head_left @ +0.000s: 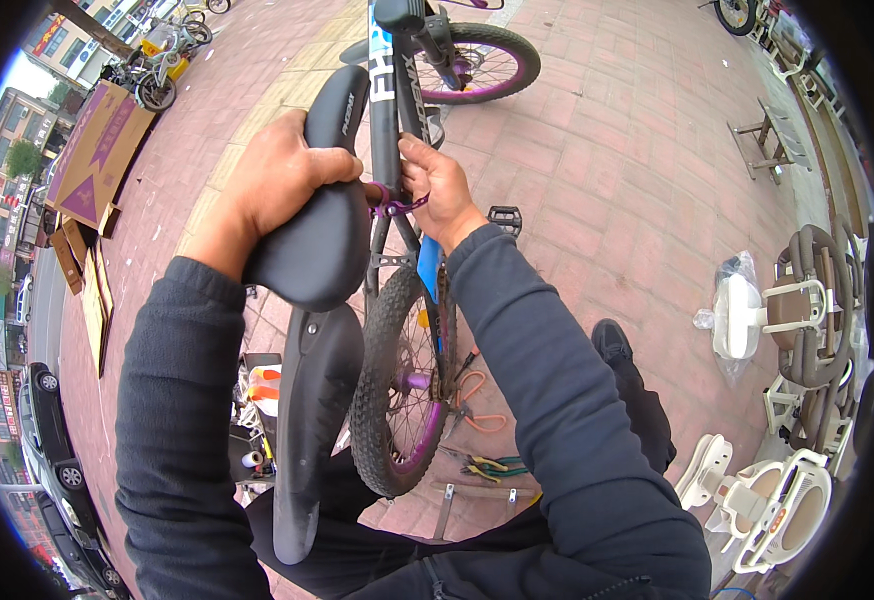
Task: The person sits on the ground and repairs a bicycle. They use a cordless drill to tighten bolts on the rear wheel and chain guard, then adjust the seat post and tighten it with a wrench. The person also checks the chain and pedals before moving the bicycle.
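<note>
My left hand (275, 180) is closed over the black bicycle saddle (309, 250), thumb on top near its narrow front part. The saddle sits twisted to the left of the frame. My right hand (445, 192) is closed at the dark bicycle frame (385, 140), just beside the purple seat clamp (389, 209). Its fingertips are partly hidden behind the tube. Below the saddle a black rear mudguard (312, 430) hangs down, left of the knobbly rear wheel (372, 400) with its purple rim. The front wheel (482, 65) is at the far end.
Pliers (497, 467) and an orange-handled cutter (477, 402) lie on the paving by the rear wheel. Small parts and tools (254, 440) sit at my left. Child seats (792, 510) line the right side. A large cardboard box (102, 150) stands left, with parked cars (52, 430) beyond.
</note>
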The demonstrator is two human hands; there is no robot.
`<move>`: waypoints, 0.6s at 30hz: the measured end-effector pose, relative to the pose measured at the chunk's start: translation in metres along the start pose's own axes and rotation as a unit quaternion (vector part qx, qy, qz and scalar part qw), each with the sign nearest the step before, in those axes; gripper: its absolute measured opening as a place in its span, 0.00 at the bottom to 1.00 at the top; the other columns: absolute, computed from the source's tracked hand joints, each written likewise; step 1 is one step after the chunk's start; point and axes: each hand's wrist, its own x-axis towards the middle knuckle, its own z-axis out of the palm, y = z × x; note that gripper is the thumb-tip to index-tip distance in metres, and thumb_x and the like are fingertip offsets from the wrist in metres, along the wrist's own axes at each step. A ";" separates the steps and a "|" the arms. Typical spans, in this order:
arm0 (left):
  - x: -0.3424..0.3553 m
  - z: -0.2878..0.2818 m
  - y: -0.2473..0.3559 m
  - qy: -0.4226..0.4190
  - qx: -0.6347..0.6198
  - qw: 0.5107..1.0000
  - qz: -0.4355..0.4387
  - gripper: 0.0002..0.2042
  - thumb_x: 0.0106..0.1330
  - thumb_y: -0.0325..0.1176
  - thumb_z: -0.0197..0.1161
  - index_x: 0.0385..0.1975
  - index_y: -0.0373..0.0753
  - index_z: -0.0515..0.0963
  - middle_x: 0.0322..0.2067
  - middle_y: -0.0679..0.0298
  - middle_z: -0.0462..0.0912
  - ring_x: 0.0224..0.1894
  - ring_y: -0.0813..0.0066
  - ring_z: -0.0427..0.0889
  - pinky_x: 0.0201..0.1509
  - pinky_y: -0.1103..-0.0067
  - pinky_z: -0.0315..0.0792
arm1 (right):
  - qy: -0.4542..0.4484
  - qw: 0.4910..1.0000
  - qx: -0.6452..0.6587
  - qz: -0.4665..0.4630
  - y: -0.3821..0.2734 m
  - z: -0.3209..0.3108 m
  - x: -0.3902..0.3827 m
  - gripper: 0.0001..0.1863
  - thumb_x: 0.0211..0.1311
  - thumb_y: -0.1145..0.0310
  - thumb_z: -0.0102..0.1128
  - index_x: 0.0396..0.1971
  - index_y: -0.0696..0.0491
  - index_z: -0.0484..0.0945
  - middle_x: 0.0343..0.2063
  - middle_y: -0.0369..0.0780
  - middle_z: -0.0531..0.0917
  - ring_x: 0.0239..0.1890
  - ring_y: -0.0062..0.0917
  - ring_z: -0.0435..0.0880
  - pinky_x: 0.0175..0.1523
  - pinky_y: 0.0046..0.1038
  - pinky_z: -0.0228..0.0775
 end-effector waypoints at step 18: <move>0.005 0.019 0.041 -0.062 -0.030 0.997 -0.038 0.27 0.48 0.45 0.72 0.41 0.26 0.81 0.32 0.48 0.86 0.34 0.58 0.87 0.42 0.68 0.79 | 0.076 0.993 -0.010 -0.089 -0.037 -0.004 -0.047 0.26 0.71 0.67 0.52 0.65 0.64 0.68 0.44 0.38 0.82 0.43 0.19 0.80 0.50 0.21 0.73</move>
